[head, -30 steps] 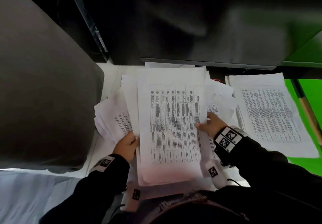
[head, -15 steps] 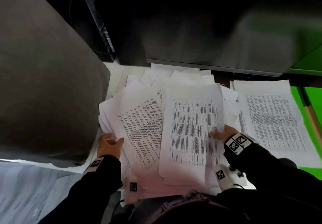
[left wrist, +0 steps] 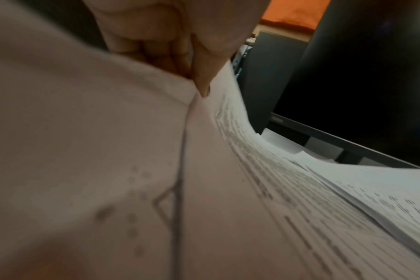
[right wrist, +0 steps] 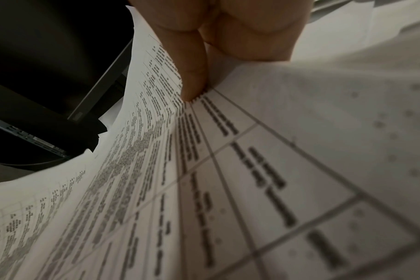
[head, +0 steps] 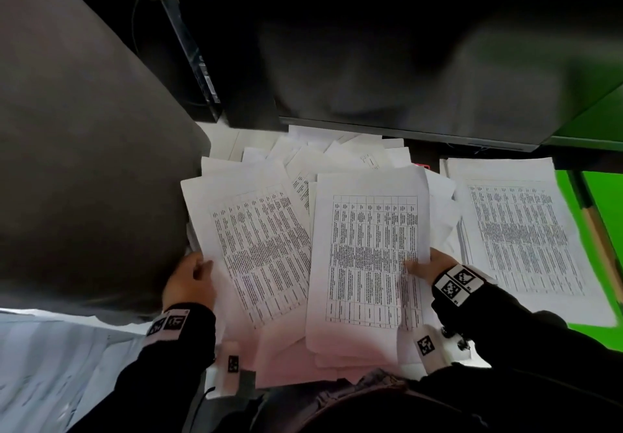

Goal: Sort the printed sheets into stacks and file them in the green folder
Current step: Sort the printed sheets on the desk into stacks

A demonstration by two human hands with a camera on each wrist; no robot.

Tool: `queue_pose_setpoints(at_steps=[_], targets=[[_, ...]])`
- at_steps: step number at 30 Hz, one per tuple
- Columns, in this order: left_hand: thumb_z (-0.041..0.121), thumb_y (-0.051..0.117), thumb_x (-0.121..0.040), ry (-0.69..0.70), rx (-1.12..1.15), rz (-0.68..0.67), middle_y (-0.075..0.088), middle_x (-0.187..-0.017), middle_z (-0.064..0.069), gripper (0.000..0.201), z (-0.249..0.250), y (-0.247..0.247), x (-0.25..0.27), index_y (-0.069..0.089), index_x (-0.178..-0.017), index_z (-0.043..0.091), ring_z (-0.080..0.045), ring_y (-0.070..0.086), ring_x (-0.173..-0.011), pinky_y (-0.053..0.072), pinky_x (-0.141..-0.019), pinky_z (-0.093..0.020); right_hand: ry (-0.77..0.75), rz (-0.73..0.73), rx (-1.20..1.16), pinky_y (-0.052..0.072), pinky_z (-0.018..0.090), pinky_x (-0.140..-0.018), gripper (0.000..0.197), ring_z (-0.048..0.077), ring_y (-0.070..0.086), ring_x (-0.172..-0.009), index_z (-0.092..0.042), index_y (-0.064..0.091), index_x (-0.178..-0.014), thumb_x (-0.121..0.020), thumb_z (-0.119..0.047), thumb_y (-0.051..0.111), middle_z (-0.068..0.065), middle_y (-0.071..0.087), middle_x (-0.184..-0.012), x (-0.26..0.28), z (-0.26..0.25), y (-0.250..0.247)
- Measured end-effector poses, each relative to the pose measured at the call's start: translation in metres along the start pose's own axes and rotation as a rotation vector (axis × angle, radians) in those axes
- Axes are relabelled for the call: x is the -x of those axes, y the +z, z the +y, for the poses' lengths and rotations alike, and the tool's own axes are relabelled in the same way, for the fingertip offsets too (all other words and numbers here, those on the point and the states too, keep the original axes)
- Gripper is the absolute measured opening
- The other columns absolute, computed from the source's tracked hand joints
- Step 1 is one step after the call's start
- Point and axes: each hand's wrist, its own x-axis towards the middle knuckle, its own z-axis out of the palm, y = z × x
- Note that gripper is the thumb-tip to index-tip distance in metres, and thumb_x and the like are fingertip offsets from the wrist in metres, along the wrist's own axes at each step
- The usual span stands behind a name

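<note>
Pinching tabled sheet (head: pixel 367 257) in right hand (head: pixel 426 265) fingers (right wrist: pixel 192 75), left hand (head: pixel 190 281) gripping tilted sheet (head: pixel 259 250)

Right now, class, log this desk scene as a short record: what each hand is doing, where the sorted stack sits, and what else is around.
left hand: grips the left edge of a tilted printed sheet
right hand: pinches the right edge of an upright printed sheet, thumb on top
loose pile: fanned sheets under both held sheets
sorted stack: lies to the right, on the green folder
monitor: dark, behind the papers
filing: not yet done
</note>
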Motion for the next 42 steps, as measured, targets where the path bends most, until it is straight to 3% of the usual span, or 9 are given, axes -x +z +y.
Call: queue_pose_setpoints(at_steps=[5,16,20,26,30,33,35,39,42], targets=[[0.015,0.047,-0.092,0.026,0.074,-0.033,0.057,-0.076,0.0,0.047,0.009,0.0,0.014,0.038,-0.132,0.037,-0.026,0.055,-0.073,0.038,-0.071,-0.03,0.022,-0.002,0.013,0.04,0.03,-0.091,0.044,0.027,0.056,-0.112,-0.008,0.052,-0.127,-0.088,-0.027,0.06,0.014,0.061,-0.122,-0.001,0.001,0.0],[0.01,0.06,-0.086,0.215,0.052,0.203,0.046,-0.116,-0.017,0.015,0.022,-0.005,0.014,0.065,-0.1,0.008,-0.033,0.054,-0.092,0.033,-0.084,-0.025,0.015,-0.048,-0.01,0.04,0.034,-0.098,0.044,0.027,0.055,-0.116,-0.011,0.051,-0.127,-0.088,-0.028,0.061,0.012,0.061,-0.123,-0.001,0.006,-0.002],[0.013,0.05,-0.092,0.238,0.274,0.215,0.057,-0.094,-0.004,0.009,0.047,-0.016,0.021,0.054,-0.099,0.017,-0.02,0.051,-0.079,0.037,-0.073,-0.026,0.018,-0.056,-0.096,0.041,0.033,-0.091,0.044,0.025,0.056,-0.102,-0.011,0.055,-0.124,-0.085,-0.029,0.064,0.012,0.064,-0.114,-0.001,0.012,-0.006],[-0.002,0.047,-0.091,0.335,0.494,0.005,0.053,-0.075,0.011,0.017,0.074,-0.007,0.024,0.047,-0.093,0.015,0.014,0.053,-0.061,0.038,-0.062,-0.001,-0.052,-0.047,-0.268,0.043,0.038,-0.101,0.054,0.025,0.06,-0.109,-0.012,0.061,-0.115,-0.071,-0.04,0.075,0.007,0.066,-0.113,-0.01,0.008,0.004],[-0.008,0.047,-0.09,0.288,0.635,-0.254,0.062,-0.079,0.008,0.033,0.08,0.014,0.031,0.05,-0.085,0.025,0.012,0.059,-0.066,0.044,-0.069,-0.007,-0.013,-0.167,-0.312,0.05,0.043,-0.09,0.011,0.03,0.063,-0.094,-0.017,0.063,-0.088,-0.081,-0.021,0.069,0.007,0.065,-0.093,-0.01,-0.001,0.009],[-0.008,0.047,-0.09,0.242,0.668,-0.453,0.071,-0.071,0.014,0.029,0.082,0.029,0.037,0.055,-0.087,0.02,0.005,0.062,-0.07,0.046,-0.069,-0.005,-0.027,-0.153,-0.341,0.038,0.032,-0.052,0.021,0.02,0.043,-0.052,-0.021,0.057,-0.064,-0.077,-0.03,0.072,-0.005,0.053,-0.046,0.0,0.001,0.009],[0.0,0.05,-0.091,0.239,0.574,-0.508,0.071,-0.074,0.02,0.027,0.081,0.036,0.039,0.059,-0.088,0.025,0.003,0.061,-0.074,0.045,-0.069,-0.006,-0.052,-0.105,-0.292,0.034,0.026,-0.051,0.019,0.014,0.043,-0.05,-0.021,0.059,-0.069,-0.081,-0.032,0.069,-0.01,0.056,-0.046,0.001,0.006,0.006],[0.017,0.06,-0.088,0.281,0.254,-0.246,0.062,-0.113,0.001,0.016,0.066,0.04,0.018,0.066,-0.1,0.026,-0.013,0.056,-0.109,0.04,-0.101,-0.029,-0.057,-0.034,-0.252,0.041,0.024,-0.059,0.032,0.014,0.054,-0.064,-0.008,0.064,-0.104,-0.084,-0.033,0.064,0.005,0.063,-0.085,-0.007,0.018,-0.005],[0.022,0.064,-0.085,0.249,-0.062,-0.05,0.056,-0.123,-0.012,0.028,0.054,0.031,-0.008,0.064,-0.112,0.015,-0.029,0.051,-0.117,0.036,-0.106,-0.038,0.012,0.032,-0.351,0.041,0.022,-0.055,0.033,0.016,0.055,-0.064,-0.001,0.06,-0.111,-0.085,-0.023,0.064,0.005,0.061,-0.076,-0.008,0.028,-0.011]])
